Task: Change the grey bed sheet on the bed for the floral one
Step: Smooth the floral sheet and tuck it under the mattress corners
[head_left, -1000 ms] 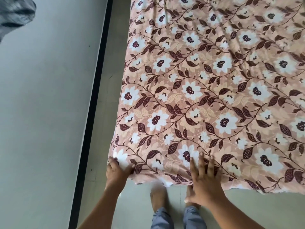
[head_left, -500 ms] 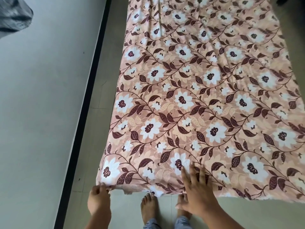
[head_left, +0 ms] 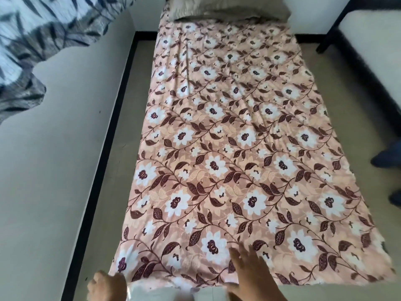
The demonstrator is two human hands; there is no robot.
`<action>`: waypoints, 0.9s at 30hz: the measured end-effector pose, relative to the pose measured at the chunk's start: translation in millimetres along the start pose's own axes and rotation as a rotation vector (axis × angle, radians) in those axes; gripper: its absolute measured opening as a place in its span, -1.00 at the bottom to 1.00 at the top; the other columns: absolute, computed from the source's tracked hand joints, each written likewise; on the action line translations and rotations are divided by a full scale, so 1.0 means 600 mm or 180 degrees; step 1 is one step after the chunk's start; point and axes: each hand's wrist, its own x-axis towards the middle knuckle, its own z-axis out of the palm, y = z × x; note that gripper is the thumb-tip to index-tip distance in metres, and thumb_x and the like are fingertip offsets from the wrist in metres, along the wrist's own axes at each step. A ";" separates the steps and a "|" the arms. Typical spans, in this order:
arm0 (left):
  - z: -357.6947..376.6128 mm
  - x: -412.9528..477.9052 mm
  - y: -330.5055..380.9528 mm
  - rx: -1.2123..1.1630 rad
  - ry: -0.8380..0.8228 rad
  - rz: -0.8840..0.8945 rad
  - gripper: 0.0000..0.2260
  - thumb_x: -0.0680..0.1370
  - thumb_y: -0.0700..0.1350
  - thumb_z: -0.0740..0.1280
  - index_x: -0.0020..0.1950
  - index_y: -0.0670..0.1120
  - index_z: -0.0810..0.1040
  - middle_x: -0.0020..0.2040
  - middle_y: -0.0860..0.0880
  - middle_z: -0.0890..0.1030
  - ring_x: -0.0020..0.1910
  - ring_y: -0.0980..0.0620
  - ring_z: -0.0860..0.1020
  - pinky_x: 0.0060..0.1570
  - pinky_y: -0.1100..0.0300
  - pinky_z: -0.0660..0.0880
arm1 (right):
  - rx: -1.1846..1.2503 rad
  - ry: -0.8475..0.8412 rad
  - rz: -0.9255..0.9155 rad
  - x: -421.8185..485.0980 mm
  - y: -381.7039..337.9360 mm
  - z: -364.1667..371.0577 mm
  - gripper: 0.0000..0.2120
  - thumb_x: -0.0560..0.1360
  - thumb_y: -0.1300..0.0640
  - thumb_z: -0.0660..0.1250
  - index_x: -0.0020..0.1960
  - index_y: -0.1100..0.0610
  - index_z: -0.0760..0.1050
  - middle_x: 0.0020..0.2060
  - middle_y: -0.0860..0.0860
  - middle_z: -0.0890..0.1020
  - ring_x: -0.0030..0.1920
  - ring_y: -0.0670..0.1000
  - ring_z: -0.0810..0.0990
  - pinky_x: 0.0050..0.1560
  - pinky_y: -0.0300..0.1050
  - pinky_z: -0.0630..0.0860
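The floral sheet (head_left: 227, 148), pink with white flowers and dark leaves, lies spread over the whole low bed. My left hand (head_left: 106, 286) pinches the sheet's near left corner at the bottom edge. My right hand (head_left: 251, 272) lies flat, fingers straight, on the sheet near the foot edge, blurred by motion. A grey patterned cloth (head_left: 36, 40), possibly the grey sheet, hangs at the upper left.
A greyish pillow (head_left: 227, 7) lies at the head of the bed. A pale wall with a black skirting strip (head_left: 104, 161) runs along the left. A dark-framed piece of furniture (head_left: 368, 40) stands at the right, and dark shoes (head_left: 386, 157) show at the right edge.
The view has tilted up, showing the whole bed and pillow. My left hand stays at the sheet's near left corner; my right hand stays flat on the foot edge.
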 end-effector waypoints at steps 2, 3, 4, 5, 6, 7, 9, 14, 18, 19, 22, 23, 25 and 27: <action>0.016 -0.035 0.026 0.0340 0.0111 0.0675 -0.64 0.47 -0.19 0.44 0.15 -0.37 0.48 0.14 -0.42 0.51 0.12 -0.37 0.50 0.19 -0.19 0.45 | 0.0309 0.0237 0.0146 -0.017 0.035 -0.031 0.08 0.30 -0.58 -0.28 0.66 0.01 -0.19 0.64 0.13 -0.19 0.64 0.22 -0.11 0.58 0.16 0.07; 0.032 -0.054 0.033 0.0409 0.0301 0.0947 -0.67 0.43 -0.21 0.46 0.08 -0.38 0.51 0.10 -0.45 0.53 0.05 -0.41 0.54 0.11 -0.22 0.49 | 0.0484 0.0341 0.0288 -0.020 0.056 -0.036 0.19 0.17 -0.57 -0.41 0.67 0.03 -0.13 0.65 0.14 -0.12 0.64 0.19 -0.05 0.58 0.11 0.13; 0.054 -0.088 0.051 0.0462 0.0424 0.1220 -0.69 0.41 -0.19 0.43 0.04 -0.38 0.55 0.09 -0.47 0.54 0.01 -0.43 0.56 0.06 -0.24 0.50 | 0.0658 0.0493 0.0431 -0.026 0.091 -0.046 0.25 0.12 -0.57 -0.46 0.66 0.06 -0.05 0.65 0.15 -0.04 0.64 0.17 0.02 0.56 0.06 0.20; 0.072 -0.121 0.070 0.0512 0.0409 0.1544 -0.65 0.41 -0.14 0.38 0.07 -0.36 0.57 0.11 -0.46 0.55 0.02 -0.43 0.57 0.05 -0.24 0.50 | 0.0827 0.0606 0.0586 -0.027 0.125 -0.050 0.26 0.16 -0.60 -0.45 0.65 0.09 0.04 0.64 0.17 0.05 0.62 0.15 0.11 0.53 0.03 0.27; 0.085 -0.161 0.094 0.0580 0.0225 0.1784 -0.61 0.45 -0.09 0.33 0.17 -0.33 0.55 0.16 -0.39 0.56 0.10 -0.39 0.55 0.11 -0.21 0.48 | 0.1047 0.0694 0.0741 -0.026 0.160 -0.048 0.19 0.26 -0.63 -0.37 0.62 0.10 0.13 0.61 0.19 0.16 0.59 0.15 0.20 0.48 0.02 0.34; 0.114 -0.208 0.124 0.0645 -0.0001 0.2041 -0.57 0.51 -0.05 0.33 0.30 -0.27 0.50 0.23 -0.32 0.53 0.22 -0.34 0.51 0.20 -0.17 0.44 | 0.1223 0.0771 0.0965 -0.032 0.207 -0.047 0.04 0.39 -0.59 -0.22 0.57 0.11 0.21 0.56 0.19 0.26 0.54 0.15 0.28 0.44 0.04 0.40; 0.183 -0.289 0.168 0.0931 -0.0367 0.2430 -0.47 0.58 0.01 0.36 0.46 -0.21 0.36 0.38 -0.23 0.42 0.39 -0.24 0.38 0.36 -0.09 0.35 | 0.1444 0.0940 0.1265 -0.031 0.305 -0.036 -0.23 0.55 -0.40 0.02 0.52 0.14 0.29 0.49 0.17 0.38 0.48 0.14 0.38 0.39 0.08 0.45; 0.381 -0.541 0.275 0.1165 -0.0755 0.3114 -0.31 0.64 0.16 0.23 0.62 -0.19 0.10 0.63 -0.14 0.12 0.60 -0.11 0.10 0.53 0.06 0.10 | 0.1831 0.1013 0.1717 -0.037 0.560 -0.010 -0.40 0.61 -0.17 0.25 0.47 0.23 0.34 0.40 0.24 0.46 0.38 0.24 0.47 0.31 0.11 0.49; 0.514 -0.701 0.325 0.1368 -0.1132 0.3429 -0.24 0.63 0.19 0.24 0.63 -0.20 0.00 0.64 -0.15 0.03 0.62 -0.11 0.01 0.54 0.08 0.00 | 0.1718 0.1022 0.1983 -0.069 0.714 0.012 -0.47 0.57 -0.12 0.34 0.37 0.23 0.43 0.27 0.24 0.51 0.28 0.29 0.51 0.26 0.10 0.48; 0.547 -0.738 0.334 0.1426 -0.1237 0.3445 -0.22 0.62 0.19 0.25 0.64 -0.18 -0.03 0.65 -0.14 0.02 0.62 -0.10 0.00 0.54 0.06 0.02 | 0.1747 0.0953 0.2027 -0.079 0.750 0.017 -0.50 0.57 -0.11 0.34 0.35 0.21 0.43 0.26 0.22 0.50 0.27 0.28 0.51 0.25 0.09 0.48; 0.605 -0.800 0.353 0.1526 -0.1440 0.3380 -0.19 0.60 0.20 0.27 0.64 -0.16 -0.06 0.65 -0.10 -0.01 0.62 -0.11 -0.02 0.54 0.02 0.06 | 0.1986 0.0803 0.2031 -0.089 0.815 0.023 -0.55 0.61 -0.07 0.31 0.36 0.20 0.41 0.26 0.20 0.51 0.29 0.25 0.52 0.24 0.05 0.48; 0.615 -0.817 0.357 0.1602 -0.1450 0.3389 -0.19 0.61 0.20 0.27 0.65 -0.15 -0.07 0.66 -0.10 -0.02 0.63 -0.10 -0.04 0.55 0.02 0.05 | 0.2151 0.0823 0.2009 -0.087 0.832 0.032 -0.53 0.62 -0.09 0.29 0.38 0.21 0.42 0.25 0.20 0.55 0.30 0.24 0.53 0.25 0.02 0.47; 0.628 -0.837 0.367 0.1810 -0.1379 0.3397 -0.22 0.62 0.18 0.26 0.65 -0.13 -0.08 0.66 -0.08 -0.06 0.63 -0.09 -0.07 0.56 0.04 0.01 | 0.2457 0.0763 0.1933 -0.075 0.851 0.059 -0.39 0.61 -0.31 0.13 0.28 0.19 0.54 0.10 0.12 0.64 0.25 0.19 0.59 0.18 -0.05 0.49; 0.630 -0.852 0.378 0.1967 -0.1358 0.3319 -0.23 0.64 0.16 0.25 0.65 -0.12 -0.10 0.66 -0.06 -0.09 0.63 -0.10 -0.11 0.56 0.04 -0.01 | 0.2714 0.0758 0.1880 -0.060 0.858 0.080 -0.39 0.58 -0.33 0.09 0.06 0.16 0.64 -0.07 0.07 0.68 0.13 0.16 0.65 0.04 -0.08 0.51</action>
